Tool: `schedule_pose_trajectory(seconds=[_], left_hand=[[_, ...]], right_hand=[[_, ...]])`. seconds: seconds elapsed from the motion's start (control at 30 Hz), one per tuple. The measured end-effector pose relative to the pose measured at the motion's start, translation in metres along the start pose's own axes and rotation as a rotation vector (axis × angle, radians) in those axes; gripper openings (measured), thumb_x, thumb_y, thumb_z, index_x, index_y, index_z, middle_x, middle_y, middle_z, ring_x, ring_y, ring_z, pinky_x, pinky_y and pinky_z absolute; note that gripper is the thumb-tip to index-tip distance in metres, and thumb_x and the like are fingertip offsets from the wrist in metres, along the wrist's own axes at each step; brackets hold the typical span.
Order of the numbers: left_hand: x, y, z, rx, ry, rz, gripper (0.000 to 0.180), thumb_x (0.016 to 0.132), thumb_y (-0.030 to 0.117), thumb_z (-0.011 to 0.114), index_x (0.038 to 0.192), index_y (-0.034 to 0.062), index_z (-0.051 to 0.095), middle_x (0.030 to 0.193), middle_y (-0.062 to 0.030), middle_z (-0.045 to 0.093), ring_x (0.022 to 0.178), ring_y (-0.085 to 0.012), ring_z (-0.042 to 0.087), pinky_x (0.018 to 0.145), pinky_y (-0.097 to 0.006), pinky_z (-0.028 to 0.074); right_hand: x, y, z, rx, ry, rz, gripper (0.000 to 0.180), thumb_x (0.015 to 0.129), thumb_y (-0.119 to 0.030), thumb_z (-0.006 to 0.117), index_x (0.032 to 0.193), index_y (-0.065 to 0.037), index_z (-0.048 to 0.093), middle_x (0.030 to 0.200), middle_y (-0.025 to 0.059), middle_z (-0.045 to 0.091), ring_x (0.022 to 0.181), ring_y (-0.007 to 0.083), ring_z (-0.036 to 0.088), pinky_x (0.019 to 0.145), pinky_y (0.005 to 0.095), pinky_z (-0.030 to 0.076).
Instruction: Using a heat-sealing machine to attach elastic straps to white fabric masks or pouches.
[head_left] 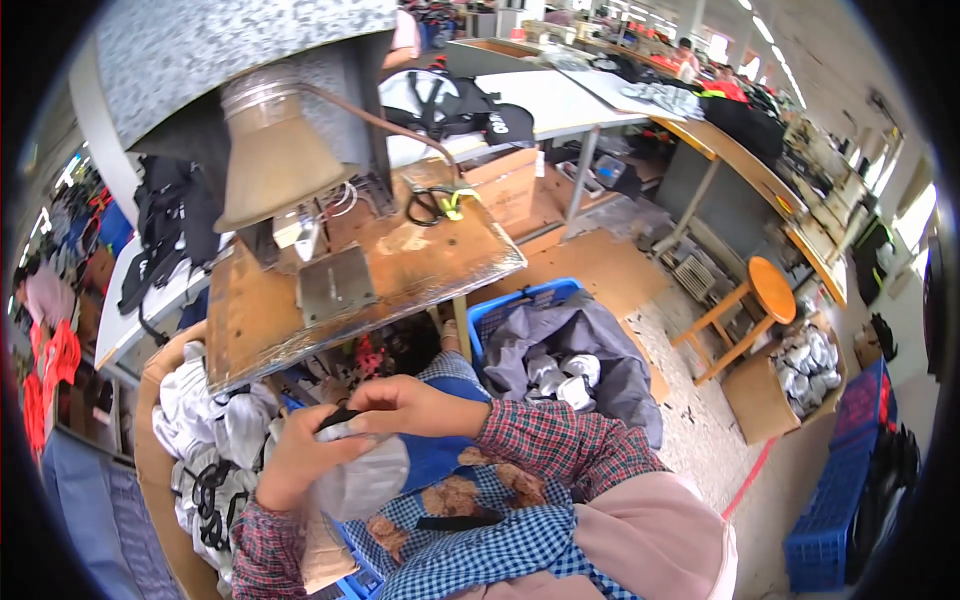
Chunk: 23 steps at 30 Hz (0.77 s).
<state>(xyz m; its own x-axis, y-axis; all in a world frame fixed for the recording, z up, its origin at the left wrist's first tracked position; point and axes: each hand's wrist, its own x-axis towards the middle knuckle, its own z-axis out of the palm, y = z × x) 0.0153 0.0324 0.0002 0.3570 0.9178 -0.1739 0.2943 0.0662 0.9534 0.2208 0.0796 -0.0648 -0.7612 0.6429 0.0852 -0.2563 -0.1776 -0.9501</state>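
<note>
Item in hand: one pale grey-white garment piece point(365, 478) with a black strap or trim at its top edge, lower centre-left of the frame, held over the lap just below the desk's near edge. Left hand point(298, 458): closed around the piece's left side, fingers curled into the fabric. Right hand point(400, 405): pinched shut on the black trim at the upper edge, forearm in a red plaid sleeve entering from the lower right. Handling note, as a judgement: the step appears to be aligning or working the trim on the fabric; it goes best with the cloth kept taut between both hands and the trim edge flat and untwisted. Surroundings, counted: one scorched wooden desk point(420, 265), centre; one metal plate point(335, 285) lying on it; one cone-shaped metal hood point(270, 150) above it, upper left; one pair of black-handled scissors point(430, 205) at the desk's far edge; one blue plastic crate point(500, 310) holding dark grey fabric, right of centre; one heap of white and black garments point(210, 430) in a carton, lower left; one round wooden stool point(770, 288), right; one further blue crate point(835, 510), lower right.
</note>
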Motion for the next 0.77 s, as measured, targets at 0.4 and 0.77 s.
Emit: schedule_pose_trajectory(seconds=[0.4,0.77], left_hand=[[0.019,0.016,0.007,0.410,-0.219,-0.046,0.038,0.074,0.025,0.082,0.098,-0.0015,0.072,0.079,-0.0052,0.069,0.073,-0.0080,0.060,0.070,-0.026,0.048],[0.050,-0.015,-0.006,0.575,0.086,0.369,0.036,0.071,0.020,0.077,0.101,0.0035,0.065,0.092,-0.0184,0.063,0.088,-0.0367,0.060,0.079,-0.041,0.047]], right_hand=[[-0.016,-0.026,-0.016,-0.673,0.012,-0.426,0.018,0.090,-0.011,0.067,0.103,0.000,0.068,0.093,0.0120,0.070,0.075,0.0240,0.067,0.066,0.0321,0.051],[0.000,-0.023,-0.024,-0.782,0.381,-0.481,0.014,0.091,-0.014,0.065,0.098,-0.003,0.069,0.088,0.0156,0.069,0.081,0.0249,0.070,0.071,0.0375,0.054]])
